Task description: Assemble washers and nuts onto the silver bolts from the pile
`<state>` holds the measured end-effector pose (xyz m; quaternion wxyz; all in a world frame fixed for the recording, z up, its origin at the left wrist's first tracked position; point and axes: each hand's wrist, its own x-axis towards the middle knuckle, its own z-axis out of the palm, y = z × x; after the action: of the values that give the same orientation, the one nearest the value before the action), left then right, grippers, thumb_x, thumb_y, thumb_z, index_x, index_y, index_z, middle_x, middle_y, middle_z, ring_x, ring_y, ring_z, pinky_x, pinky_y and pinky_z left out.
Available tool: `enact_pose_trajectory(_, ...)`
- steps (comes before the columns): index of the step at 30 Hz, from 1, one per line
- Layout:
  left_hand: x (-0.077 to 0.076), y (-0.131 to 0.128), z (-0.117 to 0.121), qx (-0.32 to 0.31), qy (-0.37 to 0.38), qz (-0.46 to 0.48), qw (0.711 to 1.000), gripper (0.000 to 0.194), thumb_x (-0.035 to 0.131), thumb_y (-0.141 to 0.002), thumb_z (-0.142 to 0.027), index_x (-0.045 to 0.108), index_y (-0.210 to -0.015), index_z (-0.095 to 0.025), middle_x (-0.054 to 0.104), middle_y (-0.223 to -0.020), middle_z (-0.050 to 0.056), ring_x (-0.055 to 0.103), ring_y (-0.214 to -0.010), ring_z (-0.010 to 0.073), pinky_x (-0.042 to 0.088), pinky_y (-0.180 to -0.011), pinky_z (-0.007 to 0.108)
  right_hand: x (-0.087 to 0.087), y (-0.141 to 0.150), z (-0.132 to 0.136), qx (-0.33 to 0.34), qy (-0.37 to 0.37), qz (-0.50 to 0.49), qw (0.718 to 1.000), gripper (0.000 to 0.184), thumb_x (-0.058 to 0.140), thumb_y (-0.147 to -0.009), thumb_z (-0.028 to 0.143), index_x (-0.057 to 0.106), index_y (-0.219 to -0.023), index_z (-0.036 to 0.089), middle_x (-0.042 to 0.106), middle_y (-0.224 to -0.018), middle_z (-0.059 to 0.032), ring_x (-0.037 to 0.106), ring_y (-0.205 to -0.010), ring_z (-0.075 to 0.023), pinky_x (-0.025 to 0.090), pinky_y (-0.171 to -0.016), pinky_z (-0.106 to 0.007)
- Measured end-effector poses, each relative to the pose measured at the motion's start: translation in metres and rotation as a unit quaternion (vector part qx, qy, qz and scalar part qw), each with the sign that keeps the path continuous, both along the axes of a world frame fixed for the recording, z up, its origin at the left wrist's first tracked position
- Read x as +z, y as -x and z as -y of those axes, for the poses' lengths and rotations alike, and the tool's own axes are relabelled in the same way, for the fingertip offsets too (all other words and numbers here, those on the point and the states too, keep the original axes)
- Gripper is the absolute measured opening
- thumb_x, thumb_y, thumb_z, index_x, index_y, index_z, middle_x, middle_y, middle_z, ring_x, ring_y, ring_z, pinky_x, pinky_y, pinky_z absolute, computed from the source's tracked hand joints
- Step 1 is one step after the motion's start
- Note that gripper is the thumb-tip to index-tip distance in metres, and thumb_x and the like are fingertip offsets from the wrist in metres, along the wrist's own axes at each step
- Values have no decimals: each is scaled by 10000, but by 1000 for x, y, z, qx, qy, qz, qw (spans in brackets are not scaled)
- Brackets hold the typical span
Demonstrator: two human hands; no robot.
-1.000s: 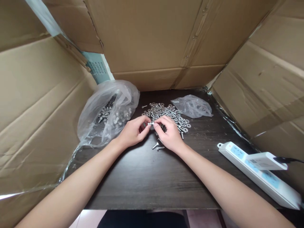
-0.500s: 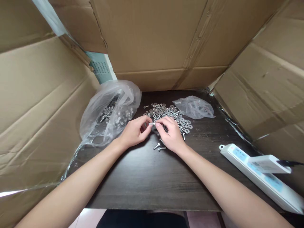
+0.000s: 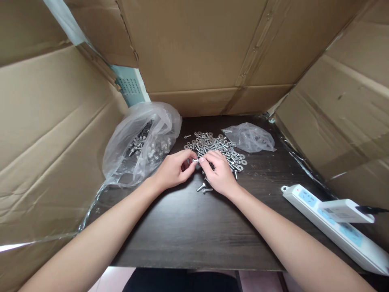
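Observation:
Between the fingertips of both hands, just in front of the hardware pile, is a small silver bolt (image 3: 195,160). My left hand (image 3: 176,167) pinches one end of it with thumb and forefinger. The thumb and forefinger of my right hand (image 3: 219,172) are closed on its other end; whether a nut or washer sits there is too small and covered to tell. Right behind the hands spreads a pile of loose bolts, nuts and flat washers (image 3: 217,142). Near my right wrist, a few bolts (image 3: 201,187) lie apart on the dark table (image 3: 182,231).
At the left stands a large clear plastic bag (image 3: 158,111) with bolt pieces in it. A smaller clear bag (image 3: 251,138) lies back right. A white power strip (image 3: 322,219) with a plugged-in adapter (image 3: 346,211) runs along the right. Cardboard walls (image 3: 194,48) enclose three sides.
Both hands stay almost in place, still together at the bolt. My right fingertips now cover more of its end, and less of the bolt shows between the hands.

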<state>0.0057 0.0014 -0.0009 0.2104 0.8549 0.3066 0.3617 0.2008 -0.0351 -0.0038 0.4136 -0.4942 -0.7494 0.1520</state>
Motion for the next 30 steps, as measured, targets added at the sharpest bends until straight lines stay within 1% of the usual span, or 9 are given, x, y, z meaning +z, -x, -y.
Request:
enact_pose_trajectory(3,0,0,0,7,0,2,1000,94,574,-967,-241,622,-1026,-187,671,-864,0,606,-655,109,485,-640,229,-1,0,0,-5,-3,0,1000,353,460,-1064,324,521,-734,218,601,-797,-37,549,-870,-232,380,-797,-397)
enact_pose_trajectory(5,0,0,0,15,3,6,1000,98,574,-967,-245,621,-1032,-187,671,-861,2,607,-652,112,486,-637,232,-1,0,0,-13,-3,-5,1000,337,457,-1066,330,544,-759,221,614,-818,-40,558,-882,-236,389,-808,-401)
enact_pose_trajectory(9,0,0,0,27,11,8,1000,107,567,-970,-250,618,-1037,-185,675,-849,8,606,-640,118,481,-620,240,-1,-1,0,-19,-2,-13,1000,236,487,-1044,325,600,-859,232,659,-906,-51,583,-936,-249,416,-856,-414)
enact_pose_trajectory(14,0,0,0,20,14,6,1000,110,579,-965,-245,624,-1045,-185,675,-857,2,605,-643,112,482,-626,234,-1,-1,1,-6,-13,-9,1000,136,547,-1000,274,608,-888,228,665,-923,-49,593,-945,-252,417,-867,-413)
enact_pose_trajectory(18,-1,0,-1,14,21,10,1000,103,600,-943,-227,626,-1034,-187,674,-851,-8,609,-644,105,483,-626,223,-2,0,1,-2,-27,-16,999,118,564,-992,260,614,-893,220,662,-920,-48,596,-936,-250,424,-863,-415)
enact_pose_trajectory(22,-1,0,-1,8,26,11,1000,82,596,-949,-234,625,-1009,-187,677,-847,-9,615,-644,106,485,-629,226,-1,0,1,-8,-26,-14,1000,96,567,-981,261,618,-906,227,667,-930,-49,608,-942,-250,440,-879,-428)
enact_pose_trajectory(30,-1,-1,0,22,34,9,999,86,597,-946,-249,628,-1002,-192,679,-831,-9,616,-633,111,479,-614,230,-1,0,2,-7,-36,-20,999,61,586,-956,236,646,-954,232,675,-963,-57,627,-971,-258,466,-894,-438)
